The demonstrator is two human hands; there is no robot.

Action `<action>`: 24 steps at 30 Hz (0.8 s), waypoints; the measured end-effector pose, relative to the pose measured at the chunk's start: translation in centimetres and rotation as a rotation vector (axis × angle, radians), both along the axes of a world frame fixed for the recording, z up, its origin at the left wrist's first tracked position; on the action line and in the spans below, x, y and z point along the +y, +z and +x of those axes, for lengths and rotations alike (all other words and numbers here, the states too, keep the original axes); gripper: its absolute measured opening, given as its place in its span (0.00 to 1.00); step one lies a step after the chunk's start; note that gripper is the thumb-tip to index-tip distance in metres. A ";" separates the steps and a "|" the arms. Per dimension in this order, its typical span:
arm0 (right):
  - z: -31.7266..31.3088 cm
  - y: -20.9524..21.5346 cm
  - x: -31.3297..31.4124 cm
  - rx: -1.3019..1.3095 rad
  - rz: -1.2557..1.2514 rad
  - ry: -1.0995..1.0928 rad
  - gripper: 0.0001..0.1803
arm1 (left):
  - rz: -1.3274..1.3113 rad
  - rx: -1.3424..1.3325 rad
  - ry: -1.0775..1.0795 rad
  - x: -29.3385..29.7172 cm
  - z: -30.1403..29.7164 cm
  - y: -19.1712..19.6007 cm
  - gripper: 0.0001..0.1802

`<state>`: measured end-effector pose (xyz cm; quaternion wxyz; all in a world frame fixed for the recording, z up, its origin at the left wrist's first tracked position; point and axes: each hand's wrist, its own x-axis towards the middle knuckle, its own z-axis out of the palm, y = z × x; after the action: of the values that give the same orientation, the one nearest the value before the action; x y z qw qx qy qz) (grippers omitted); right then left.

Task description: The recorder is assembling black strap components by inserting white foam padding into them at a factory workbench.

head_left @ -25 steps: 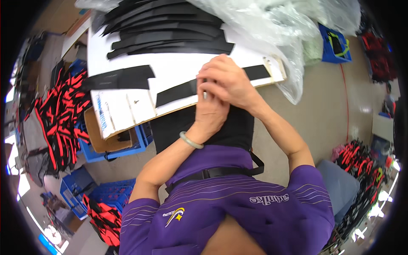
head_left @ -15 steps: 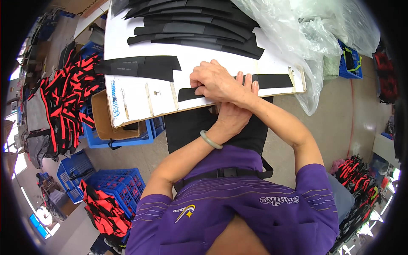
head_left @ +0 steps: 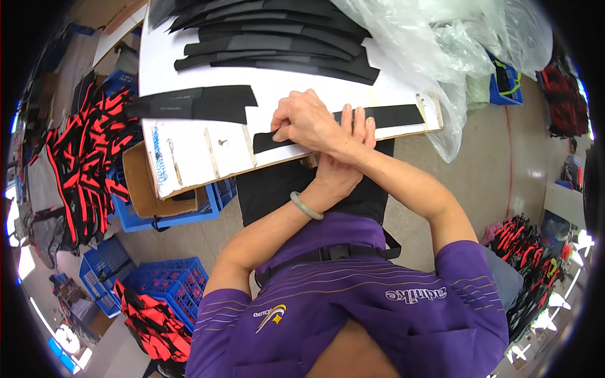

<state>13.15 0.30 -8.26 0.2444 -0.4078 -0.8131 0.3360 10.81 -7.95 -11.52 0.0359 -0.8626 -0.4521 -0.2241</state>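
A long black fabric strip [head_left: 384,116] lies flat along the near edge of the white cardboard work board [head_left: 189,151], and your 2 hands press on it with arms crossed at the wrists. Your right hand [head_left: 309,120] reaches over to the left, its fingers curled together and pinching the strip near its left end. Your left hand [head_left: 350,148], with a pale green bangle [head_left: 306,206] on its wrist, lies under the right forearm, fingers straight and close together, flat on the strip. Just beyond your hands lies a wider black fabric piece [head_left: 195,104], and farther back a stack of black strips [head_left: 277,41]. Crumpled clear plastic sheeting [head_left: 441,38] lies at the board's right. Blue plastic crates [head_left: 161,283] and red-and-black straps [head_left: 82,157] sit on the floor at your left.
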 end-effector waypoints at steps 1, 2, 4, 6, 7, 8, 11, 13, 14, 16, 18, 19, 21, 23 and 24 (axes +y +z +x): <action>0.2 -0.3 0.0 -0.019 0.009 -0.026 0.08 | -0.006 0.010 -0.001 -0.1 0.1 0.0 0.29; 0.0 -0.7 0.0 -0.004 0.049 -0.018 0.07 | -0.010 0.017 -0.007 -0.1 0.3 0.0 0.29; -0.1 -1.6 0.1 -0.001 0.105 -0.019 0.06 | -0.052 -0.047 -0.037 0.1 0.0 -0.6 0.30; -0.9 -1.1 0.0 0.004 0.110 -0.012 0.07 | -0.054 0.018 -0.036 0.1 -0.8 -0.1 0.30; -0.9 -1.1 0.0 0.002 0.092 -0.008 0.08 | -0.053 0.027 -0.030 0.2 -0.8 0.2 0.31; -1.2 -1.3 -0.1 0.006 0.085 -0.035 0.07 | -0.045 0.029 -0.028 0.2 -0.7 0.3 0.31; -1.6 -0.8 -0.3 0.090 0.093 -0.032 0.06 | -0.043 0.028 -0.006 0.3 -1.4 0.6 0.31; -0.3 0.1 -0.2 0.067 0.000 0.030 0.08 | -0.041 -0.047 -0.052 0.4 -1.1 -0.3 0.28; 0.4 0.6 0.4 0.231 -0.170 -0.002 0.09 | -0.076 -0.125 -0.066 0.6 -0.6 0.1 0.26; 1.4 3.2 0.9 0.490 -0.372 -0.033 0.10 | -0.158 -0.211 -0.101 1.0 -1.6 1.2 0.25; 2.8 6.8 1.0 0.553 -0.357 -0.075 0.10 | -0.156 -0.305 -0.197 1.3 -3.4 1.8 0.25; 3.8 7.2 1.3 0.526 -0.317 -0.108 0.09 | -0.194 -0.323 -0.220 1.1 -4.2 3.8 0.24; 5.0 7.0 2.3 0.546 -0.313 -0.168 0.08 | -0.370 -0.280 -0.233 0.4 -7.0 7.2 0.22; 6.2 6.0 3.9 0.484 -0.295 -0.266 0.07 | -0.314 -0.236 -0.200 1.3 -10.9 10.7 0.24; 6.3 5.5 4.8 0.406 -0.193 -0.285 0.07 | -0.184 -0.162 -0.149 2.5 -13.2 12.0 0.25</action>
<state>19.41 5.13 -2.77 0.4071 -0.4639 -0.6460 0.4492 -2.41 -5.46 0.51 -0.0968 -0.8725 -0.4068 -0.2528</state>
